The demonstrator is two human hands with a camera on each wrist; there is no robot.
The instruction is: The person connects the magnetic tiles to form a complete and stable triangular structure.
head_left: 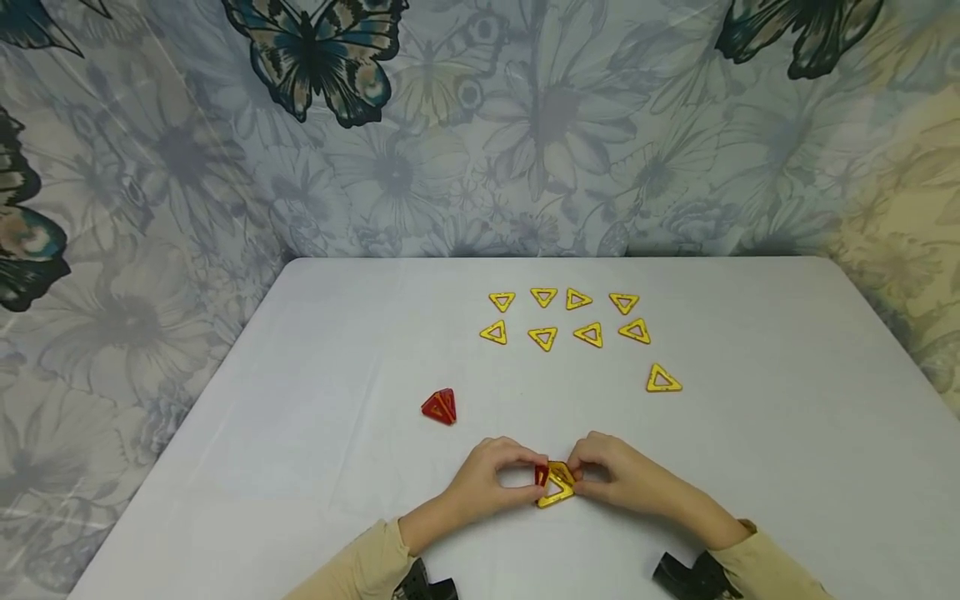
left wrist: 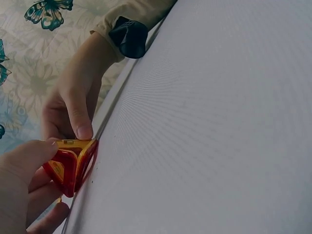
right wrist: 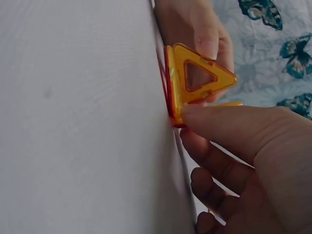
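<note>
Between both hands sits a small piece built of red and yellow triangular magnetic tiles point(head_left: 557, 500), held low over the white table near its front. The left hand point(head_left: 491, 479) pinches the red side between thumb and fingers. From the other side, the right hand point(head_left: 626, 471) grips the yellow edge with thumb and fingertips. In the left wrist view, the red tile point(left wrist: 69, 165) faces the camera with yellow along its top. A yellow tile point(right wrist: 180, 73) with a triangular opening shows in the right wrist view, red behind it. The fingers cover part of the joins.
Beyond the hands, a red pyramid of triangular tiles point(head_left: 439, 407) stands to the left. Several loose yellow triangles point(head_left: 588, 334) lie in two rows farther back, and one yellow triangle point(head_left: 663, 387) lies apart to the right. A butterfly-patterned cloth point(head_left: 450, 183) hangs behind the table point(head_left: 315, 350).
</note>
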